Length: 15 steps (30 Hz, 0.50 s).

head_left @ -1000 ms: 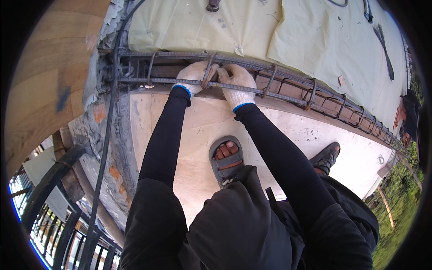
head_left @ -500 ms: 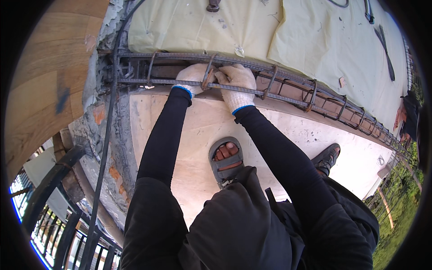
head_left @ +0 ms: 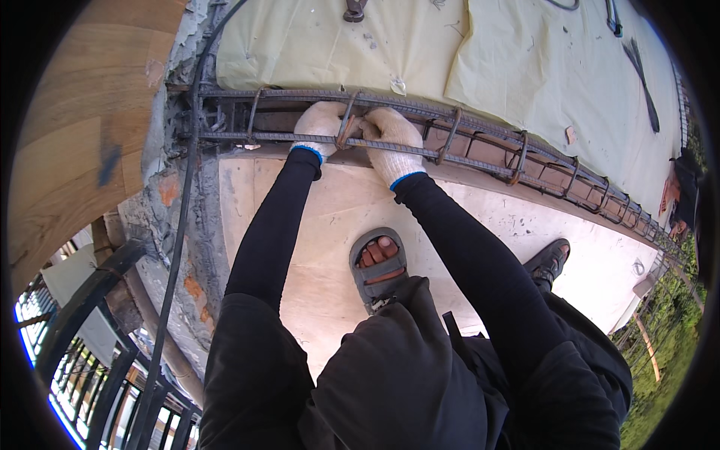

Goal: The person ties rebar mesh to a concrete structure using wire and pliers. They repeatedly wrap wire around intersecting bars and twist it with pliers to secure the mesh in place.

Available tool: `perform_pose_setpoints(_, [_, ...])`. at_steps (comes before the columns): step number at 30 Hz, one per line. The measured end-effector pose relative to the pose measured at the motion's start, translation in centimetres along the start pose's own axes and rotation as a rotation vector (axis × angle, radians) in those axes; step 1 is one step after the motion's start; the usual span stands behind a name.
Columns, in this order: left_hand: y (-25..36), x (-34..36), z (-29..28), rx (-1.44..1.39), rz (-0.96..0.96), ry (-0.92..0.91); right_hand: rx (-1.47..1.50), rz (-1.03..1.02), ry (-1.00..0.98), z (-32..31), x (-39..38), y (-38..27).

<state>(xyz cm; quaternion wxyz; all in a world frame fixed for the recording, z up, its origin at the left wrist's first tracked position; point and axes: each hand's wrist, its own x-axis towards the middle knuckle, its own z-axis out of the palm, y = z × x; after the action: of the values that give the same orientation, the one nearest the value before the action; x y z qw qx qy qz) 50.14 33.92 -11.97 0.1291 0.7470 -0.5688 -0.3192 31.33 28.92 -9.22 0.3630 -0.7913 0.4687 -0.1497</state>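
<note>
A long rebar cage with bent stirrups crosses in front of me. Both my hands wear white knit gloves with blue cuffs and reach in among its bars. My left hand is curled left of a rusty stirrup, behind the near bar. Just right of that stirrup, my right hand has its fingers bent inward toward the left hand. The fingertips meet around the stirrup's lower part. Bars and gloves hide whatever is pinched there.
Pale yellow sheeting covers the surface beyond the cage, with a pincer-like tool and a dark bundle of strands on it. Pale boards lie under my sandals. A black cable runs by broken concrete at left, above a railing.
My hands stay at the same stirrup, with only a slight shift in the right glove's fingers. The whole view has moved slightly.
</note>
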Motion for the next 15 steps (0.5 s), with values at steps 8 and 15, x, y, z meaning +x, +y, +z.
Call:
perform_pose_setpoints(8, [-1.0,-0.1,1.0,-0.086,0.023,-0.014,-0.02,0.109,-0.041,-0.3,0.2,-0.6])
perform_pose_setpoints(15, [-1.7,-0.3,1.4,-0.117,0.181,0.067,0.045,0.133,-0.042,-0.4,0.4,-0.8])
